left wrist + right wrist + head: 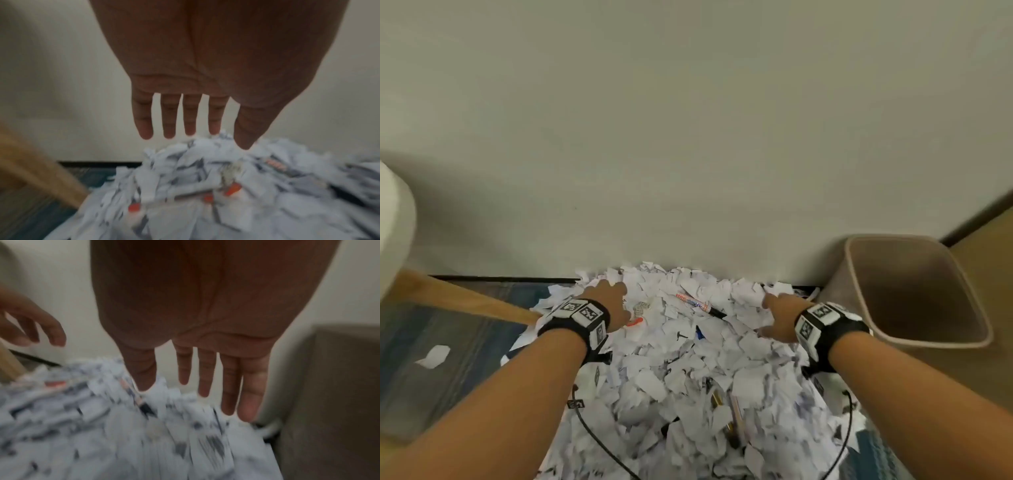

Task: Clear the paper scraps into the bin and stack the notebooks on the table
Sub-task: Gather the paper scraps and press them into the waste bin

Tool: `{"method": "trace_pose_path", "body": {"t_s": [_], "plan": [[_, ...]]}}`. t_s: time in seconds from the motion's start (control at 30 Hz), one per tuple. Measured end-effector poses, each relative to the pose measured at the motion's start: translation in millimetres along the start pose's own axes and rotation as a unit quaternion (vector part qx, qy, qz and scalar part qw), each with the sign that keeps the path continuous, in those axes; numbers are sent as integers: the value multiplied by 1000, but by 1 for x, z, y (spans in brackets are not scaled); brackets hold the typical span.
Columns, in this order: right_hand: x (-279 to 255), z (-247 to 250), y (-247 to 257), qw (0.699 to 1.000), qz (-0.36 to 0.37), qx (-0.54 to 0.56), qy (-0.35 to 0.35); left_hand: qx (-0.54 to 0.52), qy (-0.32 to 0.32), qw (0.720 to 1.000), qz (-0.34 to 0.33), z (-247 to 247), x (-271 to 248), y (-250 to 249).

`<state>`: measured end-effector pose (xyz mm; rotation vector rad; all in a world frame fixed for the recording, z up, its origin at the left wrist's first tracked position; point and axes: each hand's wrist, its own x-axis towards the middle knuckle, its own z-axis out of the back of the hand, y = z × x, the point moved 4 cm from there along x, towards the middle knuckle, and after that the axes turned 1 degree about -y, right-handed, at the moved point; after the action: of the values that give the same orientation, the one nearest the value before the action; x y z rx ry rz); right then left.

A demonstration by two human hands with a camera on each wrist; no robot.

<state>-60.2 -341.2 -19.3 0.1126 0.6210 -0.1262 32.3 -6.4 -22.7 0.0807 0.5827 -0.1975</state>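
- Left hand (pixel 608 301) reaches forward, palm down, fingers (pixel 169 120) straight and spread, just over the scraps (pixel 681 370).
- Scraps heaped against the wall, between both hands.
- Right hand (pixel 782 317) likewise flat, fingers apart, holding nothing.
- Bin (pixel 914 291) stands just right of the heap.

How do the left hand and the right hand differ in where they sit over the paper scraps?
The left hand is over the far left of the paper scraps, near the wooden leg; the right hand is at the right edge, beside the bin. Both are open, fingers straight, holding nothing.
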Motion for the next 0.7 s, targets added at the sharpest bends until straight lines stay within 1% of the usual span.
{"method": "trace_pose_path", "body": {"t_s": [0.07,0.1,0.13,0.17,0.23,0.3,0.33,0.4,0.43,0.5,0.53,0.6,0.67,0.7], "plan": [[16,-43,-17,998,-48,2,39,-34,-32,998,47,-20,20,12],[22,-63,-25,996,-62,8,59,-55,-37,996,61,-33,30,15],[25,-80,-31,994,-77,7,81,-74,-34,994,68,-42,35,16],[32,-92,-34,993,-79,12,85,-93,-28,993,60,-53,43,15],[36,-104,-32,992,-89,47,81,-122,16,992,34,-72,46,6],[37,-110,-20,992,-77,83,58,-144,60,988,-7,-79,41,-8],[35,-114,-11,992,-65,88,67,-159,68,985,-27,-77,40,-17],[38,-120,3,994,-33,73,80,-189,61,978,-69,-62,36,-37],[43,-119,8,994,-19,75,77,-213,60,971,-91,-53,39,-45],[52,-104,13,995,6,86,53,-318,64,938,-123,-33,43,-55],[54,-91,13,995,15,97,35,-366,52,920,-129,-22,44,-55],[56,-67,10,992,25,123,-10,-400,-6,910,-114,-2,46,-47],[52,-53,3,987,28,151,-51,-388,-101,913,-78,11,42,-36],[49,-52,0,987,29,148,-58,-352,-142,923,-63,12,40,-30]]}}
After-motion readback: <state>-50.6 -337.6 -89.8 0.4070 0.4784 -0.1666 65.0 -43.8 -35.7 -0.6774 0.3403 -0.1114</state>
